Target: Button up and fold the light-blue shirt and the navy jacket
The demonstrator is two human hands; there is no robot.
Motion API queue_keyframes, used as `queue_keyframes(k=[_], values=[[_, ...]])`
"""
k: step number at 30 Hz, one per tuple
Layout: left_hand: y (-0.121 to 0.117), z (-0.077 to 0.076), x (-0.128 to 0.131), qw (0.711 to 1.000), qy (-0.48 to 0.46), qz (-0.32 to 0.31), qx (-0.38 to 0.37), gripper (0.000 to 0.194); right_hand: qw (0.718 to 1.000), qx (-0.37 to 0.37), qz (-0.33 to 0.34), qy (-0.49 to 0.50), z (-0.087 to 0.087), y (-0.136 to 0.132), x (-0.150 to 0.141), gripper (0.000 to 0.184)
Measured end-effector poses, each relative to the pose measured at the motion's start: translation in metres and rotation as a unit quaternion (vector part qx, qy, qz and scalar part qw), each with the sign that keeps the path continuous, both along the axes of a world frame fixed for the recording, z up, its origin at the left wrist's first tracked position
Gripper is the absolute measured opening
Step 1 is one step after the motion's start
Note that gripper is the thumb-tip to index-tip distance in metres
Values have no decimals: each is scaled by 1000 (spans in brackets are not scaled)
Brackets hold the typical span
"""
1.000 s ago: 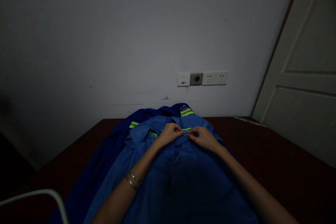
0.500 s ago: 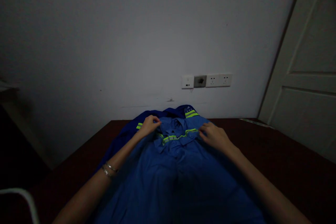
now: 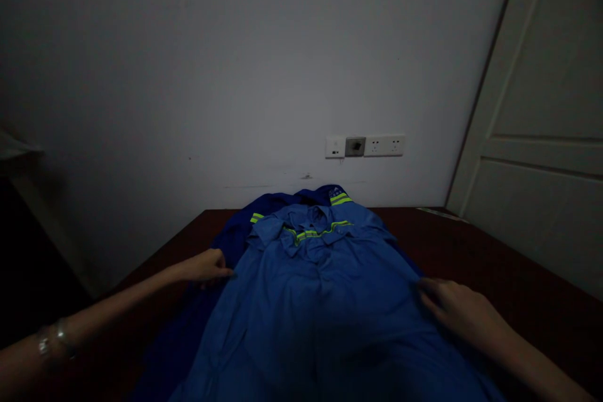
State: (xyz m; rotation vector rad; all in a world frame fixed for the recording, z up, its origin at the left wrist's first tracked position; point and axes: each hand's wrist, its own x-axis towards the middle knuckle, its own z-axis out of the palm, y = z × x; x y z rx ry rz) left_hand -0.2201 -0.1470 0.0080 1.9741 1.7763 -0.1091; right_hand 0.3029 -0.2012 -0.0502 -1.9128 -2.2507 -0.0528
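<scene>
A blue work shirt with yellow-green reflective stripes lies spread out, its collar toward the wall and its lower part running down toward me. Beneath it, a darker blue garment shows along the left and far side. My left hand is closed, thumb and finger pinched at the shirt's left edge. At the right edge, my right hand has its curled fingers on the cloth, slightly blurred. The lower part of the shirt is in deep shadow.
The garments lie on a dark red-brown table against a pale wall. Switches and sockets are set in the wall. A panelled door stands at the right, and a dark piece of furniture at the left.
Both hands have moved from beside the collar and stripe outward and nearer to me, onto the shirt's side edges. The upper part of the shirt now lies more widely spread.
</scene>
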Motion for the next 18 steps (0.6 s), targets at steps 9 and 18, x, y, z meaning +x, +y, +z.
queue_keyframes(k=[9, 18], values=[[-65, -42, 9, 995, -20, 1, -99, 60, 999, 26, -24, -27, -24, -81, -13, 32], [-101, -45, 19, 998, 39, 3, -52, 51, 994, 47, -72, -62, -35, -109, -11, 37]])
